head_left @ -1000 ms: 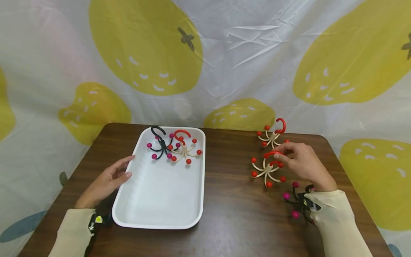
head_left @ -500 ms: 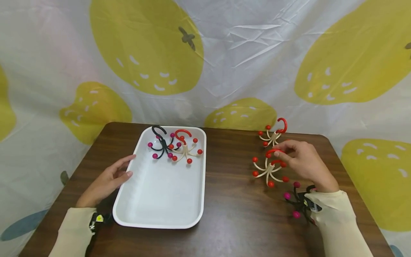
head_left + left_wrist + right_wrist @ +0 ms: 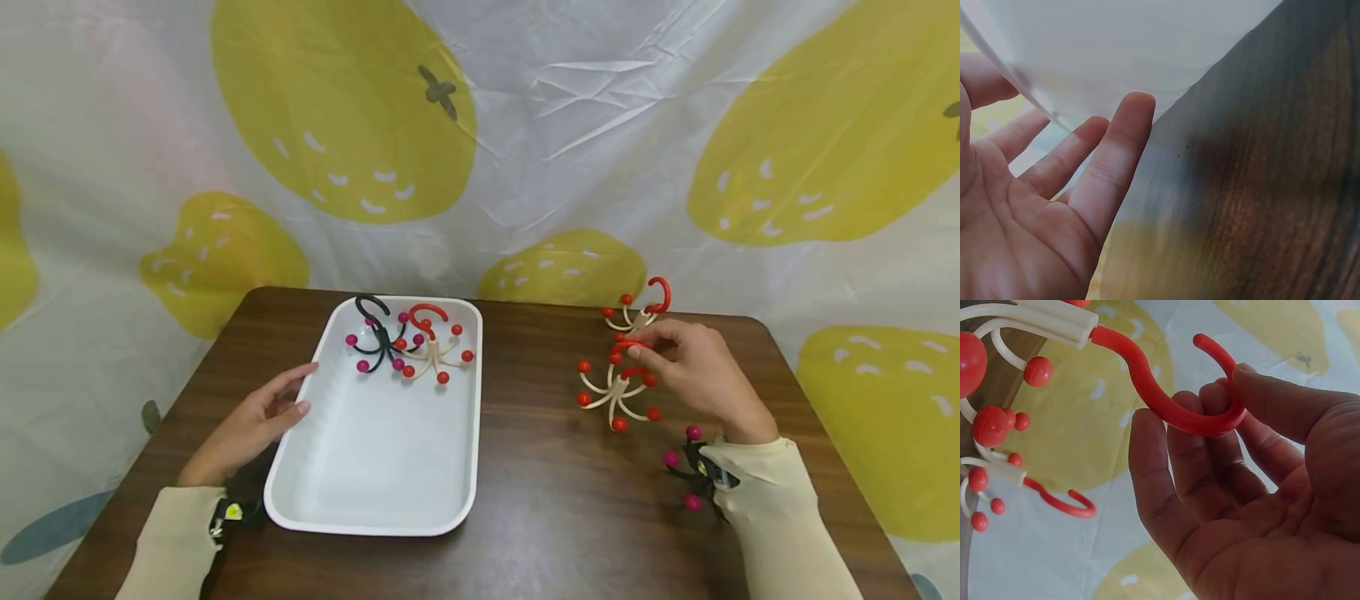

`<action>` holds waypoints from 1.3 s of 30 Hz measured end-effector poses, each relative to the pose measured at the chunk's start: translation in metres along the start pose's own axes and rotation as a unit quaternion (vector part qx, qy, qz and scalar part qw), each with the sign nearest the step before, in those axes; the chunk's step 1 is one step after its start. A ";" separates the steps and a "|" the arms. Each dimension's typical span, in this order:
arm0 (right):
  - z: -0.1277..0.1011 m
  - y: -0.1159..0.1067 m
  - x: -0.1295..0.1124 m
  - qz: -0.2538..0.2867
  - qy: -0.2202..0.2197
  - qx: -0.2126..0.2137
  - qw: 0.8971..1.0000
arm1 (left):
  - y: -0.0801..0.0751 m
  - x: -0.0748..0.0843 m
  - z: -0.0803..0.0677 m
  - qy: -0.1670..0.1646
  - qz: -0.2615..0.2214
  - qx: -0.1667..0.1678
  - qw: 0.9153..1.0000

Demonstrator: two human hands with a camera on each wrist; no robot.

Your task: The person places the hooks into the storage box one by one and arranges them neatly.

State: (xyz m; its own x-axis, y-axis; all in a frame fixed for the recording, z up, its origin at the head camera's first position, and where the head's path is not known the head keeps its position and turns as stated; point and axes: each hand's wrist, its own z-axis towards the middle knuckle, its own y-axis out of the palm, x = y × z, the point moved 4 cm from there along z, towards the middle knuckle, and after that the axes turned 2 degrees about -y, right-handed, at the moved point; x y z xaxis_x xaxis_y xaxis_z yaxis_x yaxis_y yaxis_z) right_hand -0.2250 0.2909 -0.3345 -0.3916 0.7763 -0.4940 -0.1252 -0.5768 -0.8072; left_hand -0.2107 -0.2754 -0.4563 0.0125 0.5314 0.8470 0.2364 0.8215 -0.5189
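Red-hook hanger (image 3: 618, 385) now lifted off desk near right edge — right hand (image 3: 693, 377) pinching hook; left hand (image 3: 251, 421) relaxed, unmoved, fingers touching tray (image 3: 375, 454) rim

A dark wooden table (image 3: 540, 500) stands before a creased white curtain (image 3: 570, 125) printed with yellow strawberries.

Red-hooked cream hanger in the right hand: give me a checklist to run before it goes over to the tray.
1. Grip: right hand pinches the hanger's red hook between thumb and fingers: ok.
2. Hanger off the table: cannot tell.
3. Free of the far hanger and the black hanger: ok.
4. White tray has bare floor at its near end: ok.
5. Left hand rests against the tray's rim: ok.
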 end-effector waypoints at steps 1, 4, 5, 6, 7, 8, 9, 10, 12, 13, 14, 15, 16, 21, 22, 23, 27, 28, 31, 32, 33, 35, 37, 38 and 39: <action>0.001 0.000 -0.002 0.000 0.001 -0.002 1.000 | 0.000 0.000 0.000 0.003 -0.003 -0.001 1.000; 0.005 0.000 -0.007 0.008 0.008 -0.009 1.000 | 0.000 0.001 -0.001 0.010 -0.011 -0.003 1.000; 0.006 0.000 -0.009 0.012 0.009 -0.011 1.000 | -0.001 0.000 -0.001 0.010 -0.009 -0.003 1.000; 0.008 0.000 -0.011 0.016 0.009 -0.013 1.000 | -0.001 0.000 -0.001 0.010 -0.009 -0.003 1.000; 0.009 0.000 -0.013 0.020 0.009 -0.012 1.000 | -0.001 0.000 -0.001 0.010 -0.008 -0.003 1.000; 0.010 0.001 -0.015 0.025 0.007 -0.011 1.000 | -0.001 0.000 -0.001 0.010 -0.009 -0.003 1.000; 0.012 0.001 -0.016 0.030 0.003 -0.009 1.000 | -0.001 0.000 -0.001 0.010 -0.009 -0.004 1.000; 0.013 0.002 -0.018 0.032 -0.002 -0.005 0.999 | 0.000 -0.001 -0.001 0.010 -0.010 -0.004 1.000; 0.016 0.003 -0.021 0.034 -0.010 0.002 0.999 | 0.000 -0.002 -0.001 0.011 -0.012 -0.004 1.000; 0.017 0.004 -0.022 0.036 -0.013 0.006 0.999 | 0.000 -0.002 -0.001 0.012 -0.013 -0.003 1.000; 0.018 0.004 -0.024 0.037 -0.017 0.010 0.999 | 0.000 -0.002 -0.001 0.013 -0.014 -0.003 1.000; 0.020 0.005 -0.026 0.036 -0.022 0.013 0.999 | -0.001 -0.003 -0.001 0.013 -0.013 -0.002 1.000; 0.021 0.006 -0.027 0.036 -0.022 0.017 0.999 | -0.001 -0.003 -0.001 0.015 -0.014 -0.002 1.000; 0.029 0.011 -0.037 0.062 -0.035 0.029 0.997 | -0.001 -0.004 -0.001 0.022 -0.019 0.000 1.000; 0.030 0.013 -0.039 0.071 -0.035 0.030 0.996 | -0.001 -0.004 -0.001 0.024 -0.021 -0.001 0.999; 0.031 0.015 -0.042 0.077 -0.037 0.032 0.996 | 0.000 -0.004 -0.001 0.026 -0.022 -0.002 0.999; 0.036 0.022 -0.052 0.104 -0.036 0.030 0.993 | 0.001 -0.005 -0.002 0.024 -0.026 -0.003 0.999; 0.037 0.024 -0.055 0.103 -0.040 0.032 0.993 | 0.001 -0.005 -0.002 0.023 -0.027 -0.004 0.999; 0.043 0.028 -0.065 0.106 -0.054 0.038 0.992 | 0.001 -0.006 -0.003 0.017 -0.026 -0.002 1.000; 0.045 0.030 -0.068 0.105 -0.057 0.039 0.992 | 0.000 -0.006 -0.004 0.017 -0.025 -0.001 1.000; 0.046 0.032 -0.070 0.106 -0.058 0.039 0.992 | 0.000 -0.005 -0.004 0.017 -0.025 0.000 1.000; 0.048 0.035 -0.075 0.114 -0.058 0.035 0.991 | 0.000 -0.005 -0.004 0.016 -0.022 0.001 1.000; 0.050 0.039 -0.080 0.125 -0.054 0.031 0.990 | 0.000 -0.005 -0.003 0.014 -0.018 0.002 1.000; 0.050 0.041 -0.082 0.130 -0.052 0.029 0.990 | 0.000 -0.005 -0.002 0.012 -0.016 0.003 1.000; 0.051 0.043 -0.084 0.134 -0.052 0.027 0.989 | 0.000 -0.006 -0.002 0.011 -0.014 0.003 1.000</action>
State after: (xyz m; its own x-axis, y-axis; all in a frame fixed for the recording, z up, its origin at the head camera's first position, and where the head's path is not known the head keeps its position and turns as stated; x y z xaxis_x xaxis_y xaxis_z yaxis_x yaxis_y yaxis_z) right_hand -0.2440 0.1881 -0.3109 -0.5085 0.5652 -0.6496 -0.0526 -0.7734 -0.6318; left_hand -0.2094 -0.2791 -0.4607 0.0267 0.5037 0.8635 0.2310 0.8373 -0.4956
